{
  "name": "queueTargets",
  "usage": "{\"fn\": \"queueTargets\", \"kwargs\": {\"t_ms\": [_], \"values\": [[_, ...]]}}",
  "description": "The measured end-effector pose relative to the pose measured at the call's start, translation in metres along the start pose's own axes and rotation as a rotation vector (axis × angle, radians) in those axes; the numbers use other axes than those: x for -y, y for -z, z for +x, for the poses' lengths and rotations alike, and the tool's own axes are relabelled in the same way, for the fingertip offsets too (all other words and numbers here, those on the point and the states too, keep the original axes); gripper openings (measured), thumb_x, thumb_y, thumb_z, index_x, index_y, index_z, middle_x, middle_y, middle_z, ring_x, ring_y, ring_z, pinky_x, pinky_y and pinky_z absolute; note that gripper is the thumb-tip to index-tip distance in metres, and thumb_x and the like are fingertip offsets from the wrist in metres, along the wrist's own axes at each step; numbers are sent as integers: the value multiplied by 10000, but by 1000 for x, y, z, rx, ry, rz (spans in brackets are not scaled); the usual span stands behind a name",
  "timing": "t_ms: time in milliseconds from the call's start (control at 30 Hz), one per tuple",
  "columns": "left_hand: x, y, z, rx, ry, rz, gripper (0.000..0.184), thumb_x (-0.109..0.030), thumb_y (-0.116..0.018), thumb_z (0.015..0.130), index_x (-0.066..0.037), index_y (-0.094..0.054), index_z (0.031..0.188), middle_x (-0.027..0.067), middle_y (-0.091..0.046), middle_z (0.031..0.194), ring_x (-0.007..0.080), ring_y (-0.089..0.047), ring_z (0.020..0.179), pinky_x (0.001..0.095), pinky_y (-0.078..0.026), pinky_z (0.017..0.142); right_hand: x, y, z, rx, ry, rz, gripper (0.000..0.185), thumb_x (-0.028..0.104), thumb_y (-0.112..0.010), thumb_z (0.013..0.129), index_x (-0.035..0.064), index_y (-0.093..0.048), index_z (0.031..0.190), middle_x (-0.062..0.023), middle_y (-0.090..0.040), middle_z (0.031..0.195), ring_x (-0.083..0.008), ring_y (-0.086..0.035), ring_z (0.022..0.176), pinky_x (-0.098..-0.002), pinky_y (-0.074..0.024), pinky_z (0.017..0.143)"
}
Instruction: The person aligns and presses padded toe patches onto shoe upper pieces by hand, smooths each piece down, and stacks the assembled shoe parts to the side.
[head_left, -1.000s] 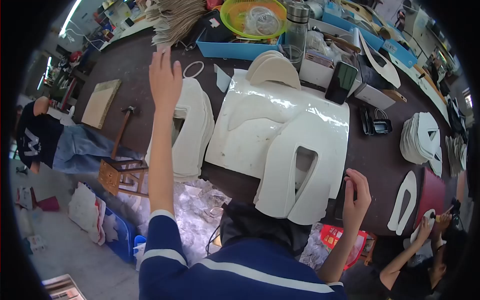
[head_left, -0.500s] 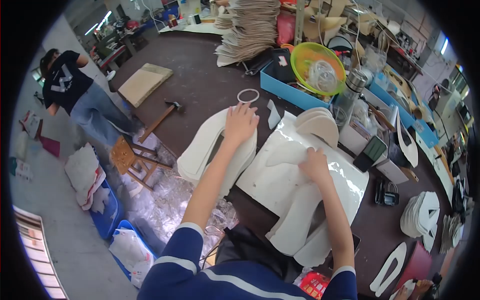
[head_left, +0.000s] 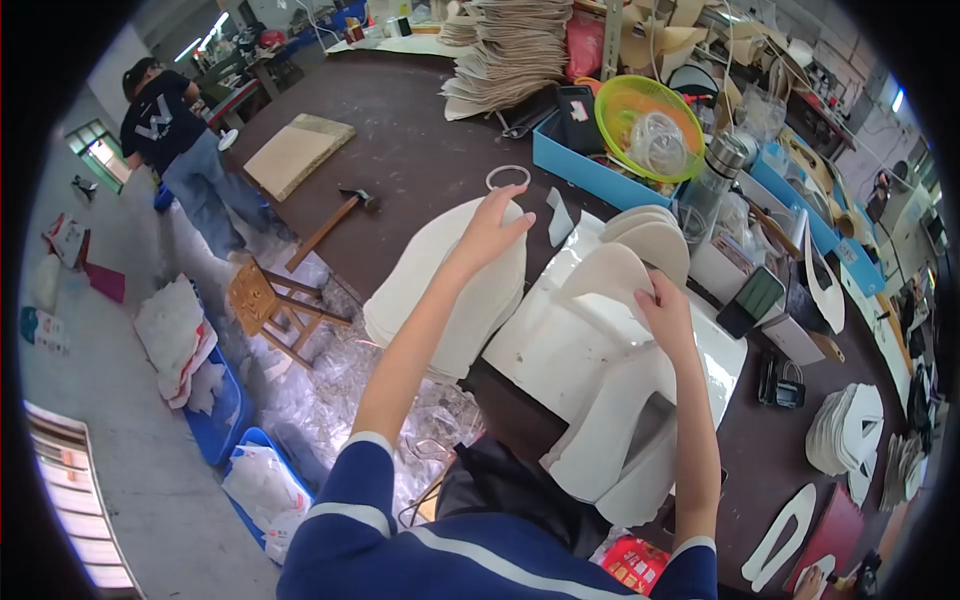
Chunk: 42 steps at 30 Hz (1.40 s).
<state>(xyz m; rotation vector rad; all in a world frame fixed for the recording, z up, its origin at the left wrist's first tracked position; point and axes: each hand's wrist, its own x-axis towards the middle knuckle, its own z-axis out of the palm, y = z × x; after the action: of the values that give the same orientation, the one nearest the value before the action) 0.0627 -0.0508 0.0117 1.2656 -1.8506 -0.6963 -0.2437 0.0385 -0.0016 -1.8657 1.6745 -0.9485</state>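
My left hand (head_left: 492,232) rests with spread fingers at the top of a stack of white pieces (head_left: 440,300), just below a pale ring (head_left: 508,178). In a pinch, my right hand (head_left: 664,305) holds the edge of a rounded white piece (head_left: 605,280), tilted up off the glossy white sheet (head_left: 525,345). Behind it lie several half-round pieces (head_left: 655,240). Nearer to me, white pieces with a long opening (head_left: 590,435) lie over the sheet's lower edge, partly behind my right forearm.
A hammer (head_left: 330,232) and a thick board (head_left: 298,156) lie at the left. A blue box (head_left: 590,165), a bottle (head_left: 712,180) and a phone (head_left: 752,300) stand beyond the sheet. Another person (head_left: 185,150) is at the far left; a co-worker's hand (head_left: 808,584) shows lower right.
My right hand has lifted the rounded piece off the sheet. The left stack's opening no longer shows; its top is now solid. The far person has shifted.
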Motion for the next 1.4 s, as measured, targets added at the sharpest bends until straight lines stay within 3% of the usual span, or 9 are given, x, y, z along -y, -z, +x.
{"fn": "queueTargets", "kwargs": {"t_ms": [167,200,300,400,533,733,933,1067,1400], "values": [[-98,-39,-69,368,36,-316,756,-235,-680,887,-41,-284,1501,196,-369,1500,288,-290,1440,396,-208,1170,46,53,-62,10,-113,208,229,121,-622,908,17,-593,1109,-79,-456,623,-128,-387,579,-289,-350,558],[-99,-58,-79,405,14,-417,659,-242,-671,901,-20,-373,1446,188,-503,1371,257,-502,1280,376,-363,1086,51,61,-77,1,-127,222,226,123,-620,911,17,-594,1109,-71,-459,625,-122,-390,580,-287,-349,557],[-113,-78,-89,777,315,-579,527,-243,-658,915,-5,-474,1347,117,-624,1175,182,-644,1015,312,-504,879,45,69,-119,-76,-183,326,239,139,-622,909,17,-607,1115,-41,-498,650,-102,-397,591,-275,-354,562],[-129,-101,-113,795,313,-582,399,-214,-597,950,19,-525,1266,91,-662,1020,131,-664,816,283,-528,716,44,82,-162,-105,-430,366,250,168,-646,901,0,-613,1083,-31,-578,694,-62,-454,618,-237,-375,582],[-144,-115,-130,903,435,-646,408,-230,-601,957,12,-515,1274,60,-650,1007,112,-634,801,260,-506,674,19,75,-210,-176,-543,534,215,160,-643,914,-15,-592,1026,-24,-627,740,-31,-478,653,-209,-383,582],[-146,-129,-133,882,518,-626,420,-209,-606,950,3,-504,1298,56,-646,977,88,-597,719,244,-476,611,15,69,-220,-262,-570,531,239,120,-640,903,-14,-569,1088,-48,-653,773,-38,-528,678,-201,-411,616],[-158,-135,-115,612,422,-335,485,-112,-647,896,-32,-509,1354,42,-611,769,86,-511,615,235,-433,594,5,62,-192,-431,-553,439,290,87,-658,877,-3,-580,1142,-43,-644,767,-37,-520,663,-187,-386,573],[-154,-149,-105,463,304,-133,494,-86,-643,884,-48,-523,1362,-32,-497,692,15,-388,565,196,-310,507,4,67,-176,-396,-654,286,315,70,-663,865,9,-587,1165,-46,-633,762,-44,-536,653,-176,-396,582],[-145,-161,-100,377,206,-34,439,-71,-634,877,-70,-579,1312,-36,-430,676,29,-306,530,226,-259,479,-6,55,-165,-479,-537,261,191,64,-662,875,-8,-651,1051,-139,-694,867,-150,-651,770,-259,-501,757]]}}
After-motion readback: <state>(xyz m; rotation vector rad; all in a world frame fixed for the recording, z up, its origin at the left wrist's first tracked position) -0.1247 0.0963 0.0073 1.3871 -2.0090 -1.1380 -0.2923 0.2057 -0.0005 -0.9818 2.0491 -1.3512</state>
